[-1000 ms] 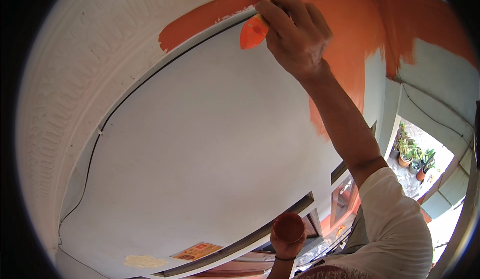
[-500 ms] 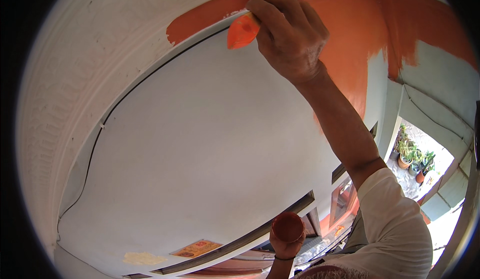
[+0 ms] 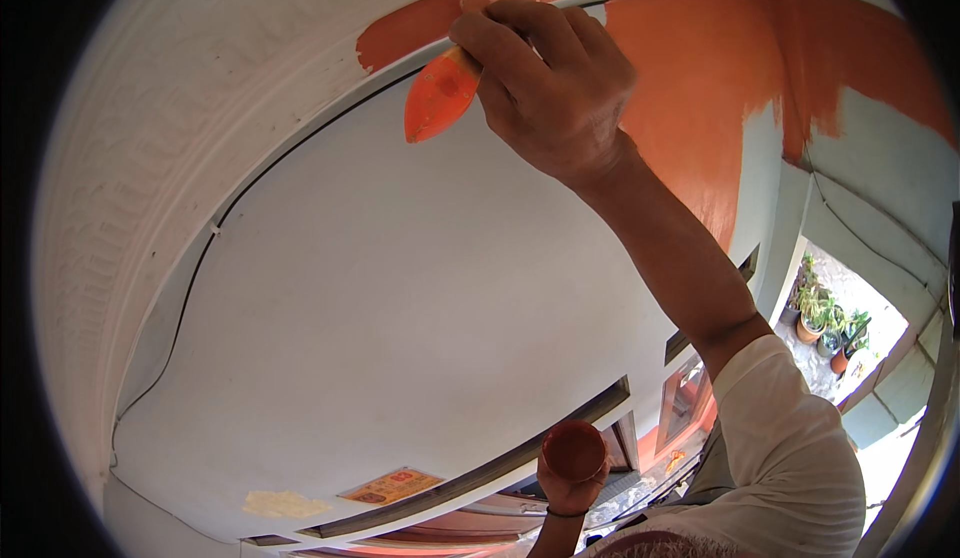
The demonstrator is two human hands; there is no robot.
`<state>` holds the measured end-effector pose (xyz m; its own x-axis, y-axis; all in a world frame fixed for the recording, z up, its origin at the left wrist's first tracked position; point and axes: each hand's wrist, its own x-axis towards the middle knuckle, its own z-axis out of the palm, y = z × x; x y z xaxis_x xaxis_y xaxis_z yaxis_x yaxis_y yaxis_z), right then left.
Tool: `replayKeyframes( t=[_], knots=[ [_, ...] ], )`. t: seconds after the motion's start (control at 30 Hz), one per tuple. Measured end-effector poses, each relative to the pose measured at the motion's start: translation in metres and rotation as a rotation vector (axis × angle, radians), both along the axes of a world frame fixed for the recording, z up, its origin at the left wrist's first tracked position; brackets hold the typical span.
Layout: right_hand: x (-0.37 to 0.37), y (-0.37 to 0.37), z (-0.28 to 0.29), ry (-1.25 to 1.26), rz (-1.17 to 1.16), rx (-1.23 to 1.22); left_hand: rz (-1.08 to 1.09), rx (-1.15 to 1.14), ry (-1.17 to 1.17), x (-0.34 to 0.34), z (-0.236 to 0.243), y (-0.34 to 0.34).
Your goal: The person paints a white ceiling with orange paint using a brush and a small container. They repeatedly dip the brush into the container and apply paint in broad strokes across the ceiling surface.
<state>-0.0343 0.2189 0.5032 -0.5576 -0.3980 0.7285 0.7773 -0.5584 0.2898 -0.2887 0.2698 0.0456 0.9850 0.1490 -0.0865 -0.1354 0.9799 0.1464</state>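
High up, my right hand (image 3: 560, 78) grips a paintbrush (image 3: 440, 96) whose bright orange handle points down and left. Its bristle end, largely hidden behind my fingers, is up against the orange-painted band (image 3: 420, 33) along the top of the wall. Lower down, a round cup (image 3: 574, 450) of reddish-brown paint is held by my left hand (image 3: 572, 493), its fingers wrapped around the side. A dark band circles that wrist.
A black cable (image 3: 290, 153) runs along the upper edge of the white wall (image 3: 400, 278). Fresh orange paint (image 3: 690, 88) covers the wall's right part. Below are a dark ledge (image 3: 480, 473) and a printed sticker (image 3: 392, 486). Potted plants (image 3: 825, 323) stand outside at right.
My right hand and the paintbrush have moved left and slightly down along the band. The cup in my left hand has hardly shifted.
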Motion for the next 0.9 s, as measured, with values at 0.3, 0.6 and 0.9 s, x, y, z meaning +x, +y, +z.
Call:
replayKeyframes(
  t=[0.3, 0.6, 0.9],
  knots=[
    [-0.044, 0.026, -0.005, -0.137, 0.215, -0.082, -0.008, -0.004, -0.012, -0.002, -0.013, 0.004],
    [0.018, -0.059, -0.038, 0.218, 1.35, -0.155, 0.04, -0.037, 0.049, 0.002, -0.01, 0.001],
    [0.076, -0.065, -0.02, 0.276, 1.405, -0.165, -0.023, -0.035, -0.02, 0.015, -0.005, -0.008]
  ],
)
